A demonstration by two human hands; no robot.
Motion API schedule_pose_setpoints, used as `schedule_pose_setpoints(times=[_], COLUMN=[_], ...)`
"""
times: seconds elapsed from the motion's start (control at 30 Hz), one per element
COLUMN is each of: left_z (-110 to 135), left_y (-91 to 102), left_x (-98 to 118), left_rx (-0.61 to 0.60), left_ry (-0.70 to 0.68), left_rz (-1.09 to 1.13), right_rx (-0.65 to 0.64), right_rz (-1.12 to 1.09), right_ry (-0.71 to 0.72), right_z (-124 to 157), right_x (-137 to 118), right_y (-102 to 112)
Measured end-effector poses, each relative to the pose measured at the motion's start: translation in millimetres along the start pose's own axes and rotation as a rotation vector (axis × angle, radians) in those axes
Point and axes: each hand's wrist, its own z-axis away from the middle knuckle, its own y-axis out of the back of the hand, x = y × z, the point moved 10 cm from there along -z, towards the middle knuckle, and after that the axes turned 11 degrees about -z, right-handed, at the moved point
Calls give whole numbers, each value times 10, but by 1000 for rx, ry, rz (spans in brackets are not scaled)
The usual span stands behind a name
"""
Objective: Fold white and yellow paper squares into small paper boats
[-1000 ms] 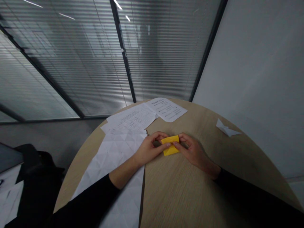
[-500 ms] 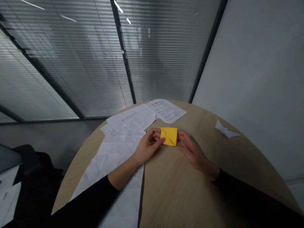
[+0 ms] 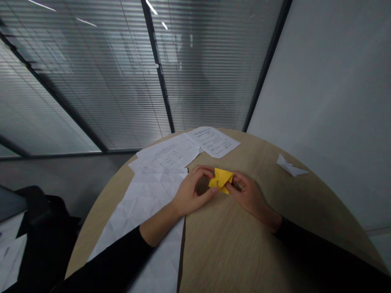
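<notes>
Yellow paper (image 3: 220,180), folded to a rough triangular shape, sits between the two hands over the middle of the round wooden table (image 3: 241,248), just below the printed sheets. Whether it touches the wood cannot be told.

Surroundings: a large creased white sheet (image 3: 142,203) lies left of the paper, its corner near the left hand. Two printed sheets (image 3: 171,154) (image 3: 214,141) lie beyond, near the far rim, with nothing between them and the paper. A small white paper fold (image 3: 290,167) sits near the right rim, well apart. A black bag (image 3: 39,207) lies off the table to the left. A glass partition with blinds (image 3: 91,81) and a wall (image 3: 320,101) bound the far side.

Hands: left hand (image 3: 195,192) and right hand (image 3: 248,198) are narrow, fingers curled, pinching the paper from either side. The left forearm (image 3: 159,224) crosses over the creased sheet; the right comes in over bare wood. Both sleeves are black.

Open room: bare wood in front of the paper and to its right.
</notes>
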Motion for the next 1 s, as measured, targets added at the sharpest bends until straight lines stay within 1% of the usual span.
schedule_pose_setpoints(times=[0.03,0.1,0.2,0.3,0.43,0.5,0.6,0.7,0.8,0.93,1.0], left_z=[5,25,61,87,106,111,120,128,116,102,104], left_y=[-10,-47,-113,-139,-124,-90,2,38,7,-48,-56], left_x=[61,109,63,6,42,31,-56,-148,-157,-97,-88], left_rx=[-13,-34,-57,-61,-33,-8,52,62,25,-32,-42], left_ry=[-41,-78,-67,-50,-80,-49,68,159,151,88,81], left_rz=[-65,-215,-403,-494,-580,-595,-592,-571,-513,-456,-443], right_rx=[3,-11,-44,-64,-85,-59,-20,10,24,27,32], right_rz=[19,69,145,196,235,251,264,269,260,168,137], right_ry=[14,45,81,95,85,92,100,85,87,87,81], right_z=[4,10,17,26,40,43,45,46,49,49,46], right_x=[-35,-112,-203,-243,-228,-230,-233,-217,-221,-227,-213], right_y=[3,-10,-42,-73,-109,-82,-32,8,19,13,21])
